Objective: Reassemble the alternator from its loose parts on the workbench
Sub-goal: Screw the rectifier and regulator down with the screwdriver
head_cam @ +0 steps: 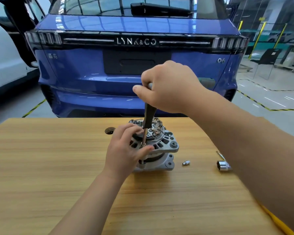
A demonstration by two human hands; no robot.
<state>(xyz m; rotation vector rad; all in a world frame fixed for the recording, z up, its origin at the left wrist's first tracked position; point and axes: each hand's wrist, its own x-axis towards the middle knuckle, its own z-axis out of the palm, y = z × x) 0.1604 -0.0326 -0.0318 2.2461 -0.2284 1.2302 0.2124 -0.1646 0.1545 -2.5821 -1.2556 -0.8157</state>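
Evidently a fastening step is in hand. The right hand (170,87) is clenched round the top of the screwdriver (147,116), whose dark handle tapers down to a thin metal shank, held close to upright. Low on that shank the left hand (126,150) pinches it between forefinger and thumb, guiding the tip where it meets a small screw (143,144) at the rim of the alternator (166,145). The heel of that hand lies against the housing's near side.

The alternator stands on end at the middle of the desk (58,167), finned rear end up, with brushes and terminals exposed on top. Both housing halves appear mated already. My guess is that this screw is one of the long bolts clamping them together, since a bare rod shows in the gap below the tip.

Next, I judge, comes turning while pressing straight down. The tip must sit square in the head, and the left hand should steady the body against twisting. A tilted shank could slip off or cross the thread.

Just right of the alternator lies a small bit (185,163), and further right a socket (223,165) on a driver, mostly hidden by the right forearm. Behind the desk stands a blue car (92,82).
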